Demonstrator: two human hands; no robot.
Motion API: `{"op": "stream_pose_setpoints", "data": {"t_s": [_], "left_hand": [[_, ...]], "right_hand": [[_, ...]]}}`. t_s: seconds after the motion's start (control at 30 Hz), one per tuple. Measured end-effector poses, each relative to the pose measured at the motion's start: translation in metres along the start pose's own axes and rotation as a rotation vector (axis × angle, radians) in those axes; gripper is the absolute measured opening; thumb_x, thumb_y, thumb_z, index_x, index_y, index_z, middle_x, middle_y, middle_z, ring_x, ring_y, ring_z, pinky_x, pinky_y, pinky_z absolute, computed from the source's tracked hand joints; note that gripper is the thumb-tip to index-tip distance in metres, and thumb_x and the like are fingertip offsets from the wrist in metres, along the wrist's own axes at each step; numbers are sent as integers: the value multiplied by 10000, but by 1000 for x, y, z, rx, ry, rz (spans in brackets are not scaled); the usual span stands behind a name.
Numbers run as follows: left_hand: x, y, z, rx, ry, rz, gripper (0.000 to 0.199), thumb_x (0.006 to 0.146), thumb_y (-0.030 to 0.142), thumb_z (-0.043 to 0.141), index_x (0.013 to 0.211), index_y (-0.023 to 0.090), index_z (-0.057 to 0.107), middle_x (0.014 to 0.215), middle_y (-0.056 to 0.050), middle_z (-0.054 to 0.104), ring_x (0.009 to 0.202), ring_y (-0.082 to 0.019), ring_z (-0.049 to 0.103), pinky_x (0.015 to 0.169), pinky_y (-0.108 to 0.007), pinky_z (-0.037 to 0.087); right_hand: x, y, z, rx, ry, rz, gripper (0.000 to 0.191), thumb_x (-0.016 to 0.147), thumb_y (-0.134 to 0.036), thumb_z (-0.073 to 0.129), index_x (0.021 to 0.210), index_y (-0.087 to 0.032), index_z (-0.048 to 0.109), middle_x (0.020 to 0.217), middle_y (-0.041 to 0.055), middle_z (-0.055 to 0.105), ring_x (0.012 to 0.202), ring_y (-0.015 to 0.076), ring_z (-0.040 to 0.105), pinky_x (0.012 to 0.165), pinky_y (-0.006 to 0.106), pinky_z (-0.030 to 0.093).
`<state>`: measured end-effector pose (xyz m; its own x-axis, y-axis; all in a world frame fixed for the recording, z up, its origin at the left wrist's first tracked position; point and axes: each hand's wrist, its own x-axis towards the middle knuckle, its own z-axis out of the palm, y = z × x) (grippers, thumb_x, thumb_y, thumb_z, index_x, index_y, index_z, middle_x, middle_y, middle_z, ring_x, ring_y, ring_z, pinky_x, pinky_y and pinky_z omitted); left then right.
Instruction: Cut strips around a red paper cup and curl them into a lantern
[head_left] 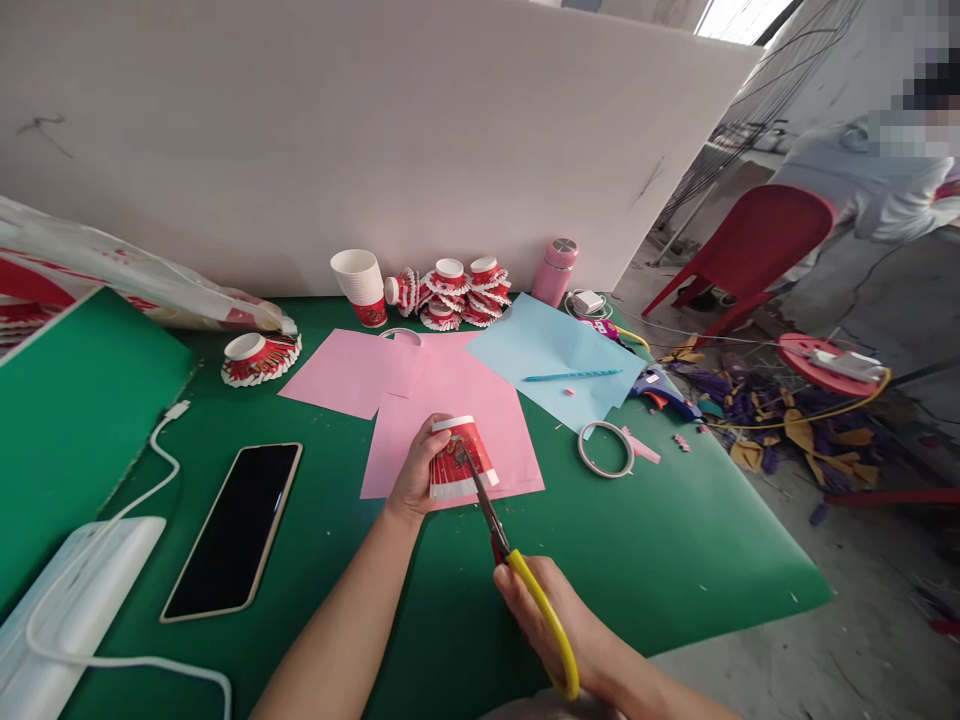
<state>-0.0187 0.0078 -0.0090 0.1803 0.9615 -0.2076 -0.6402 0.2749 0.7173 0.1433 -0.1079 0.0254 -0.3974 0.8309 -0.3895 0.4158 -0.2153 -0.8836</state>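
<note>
A red and white paper cup [459,450], its wall slit into strips on one side, is gripped in my left hand [420,470] above a pink sheet. My right hand [551,615] is closed round yellow-handled scissors [491,520]. Their blades reach up onto the cup's printed wall. Whether the blades are fully closed is hard to make out. Pink paper [491,385] lies under the cup, and a blue sheet [555,345] is to its right with a blue pencil [572,376] on it.
Behind stand stacked paper cups [358,275], several cut cups [450,290] and a pink flask [556,272]. A tape roll [582,450] and a glue gun [667,392] are at right. A phone [234,530] lies at left. A person [847,180] sits beyond a red chair [757,235].
</note>
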Motion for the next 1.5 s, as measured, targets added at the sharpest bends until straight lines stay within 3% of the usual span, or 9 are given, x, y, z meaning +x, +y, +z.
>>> {"op": "stream_pose_setpoints", "data": {"t_s": [0.4, 0.63, 0.77, 0.97, 1.13, 1.27, 1.33, 1.4, 1.5], "left_hand": [[1, 1, 0, -35, -21, 14, 217, 687, 274, 669, 875, 189, 600, 877, -43, 698, 790, -201, 659, 700, -331, 510], [2, 4, -1, -159, 33, -27, 258, 720, 294, 617, 941, 162, 638, 957, -79, 706, 855, -252, 664, 771, -409, 507], [3, 7, 1, -216, 92, -57, 319, 739, 344, 563, 912, 96, 665, 882, -115, 715, 810, -258, 672, 732, -385, 520], [1, 9, 5, -248, 122, -82, 390, 735, 438, 582, 894, 90, 660, 803, -100, 709, 768, -228, 672, 701, -330, 528], [1, 6, 1, -208, 80, -68, 331, 736, 382, 620, 960, 141, 647, 877, -73, 711, 801, -218, 670, 729, -338, 525], [2, 5, -2, -179, 34, -30, 415, 714, 354, 658, 1097, 211, 584, 1018, -52, 687, 848, -221, 666, 753, -356, 517], [2, 5, -2, -171, 30, -24, 452, 706, 352, 670, 1127, 228, 562, 1052, -53, 676, 858, -224, 664, 753, -359, 515], [2, 5, -1, -167, 34, -26, 448, 703, 352, 674, 1119, 224, 566, 1054, -58, 675, 859, -226, 663, 747, -358, 516], [1, 5, 1, -165, 31, -20, 405, 691, 343, 684, 1060, 205, 592, 996, -53, 690, 850, -223, 665, 739, -347, 520]], "right_hand": [[-1, 1, 3, 321, -67, 92, 655, 741, -802, 271, 479, -204, 326, 390, -57, 282, 338, 47, 270, 331, 214, 178], [-20, -1, -18, 170, -108, 57, 592, 773, -763, 296, 593, -200, 323, 485, -62, 285, 433, 55, 246, 404, 224, 187], [-26, 6, -24, 10, -62, -5, 567, 772, -731, 377, 609, -194, 298, 589, -50, 264, 541, 79, 220, 466, 236, 206], [-23, 17, -17, 93, 49, -12, 499, 801, -677, 398, 675, -196, 364, 611, -18, 419, 566, 109, 363, 521, 239, 338], [-27, 21, -20, 98, 86, -206, 486, 794, -642, 451, 973, -192, 488, 946, 90, 533, 868, 218, 495, 805, 357, 429], [-32, 20, -22, 121, 77, -140, 615, 800, -611, 475, 1260, -221, 354, 1181, 143, 463, 1072, 275, 454, 957, 451, 355], [-33, 12, -23, 124, 64, -51, 630, 778, -631, 492, 1248, -224, 387, 1149, 130, 477, 1057, 274, 451, 921, 431, 381], [-33, 2, -25, 158, 29, 69, 647, 749, -703, 456, 1174, -216, 464, 970, 86, 506, 893, 231, 479, 785, 369, 436], [-33, -9, -28, 176, -57, 136, 676, 691, -790, 411, 994, -199, 538, 756, 9, 432, 672, 149, 397, 622, 283, 401]]}}
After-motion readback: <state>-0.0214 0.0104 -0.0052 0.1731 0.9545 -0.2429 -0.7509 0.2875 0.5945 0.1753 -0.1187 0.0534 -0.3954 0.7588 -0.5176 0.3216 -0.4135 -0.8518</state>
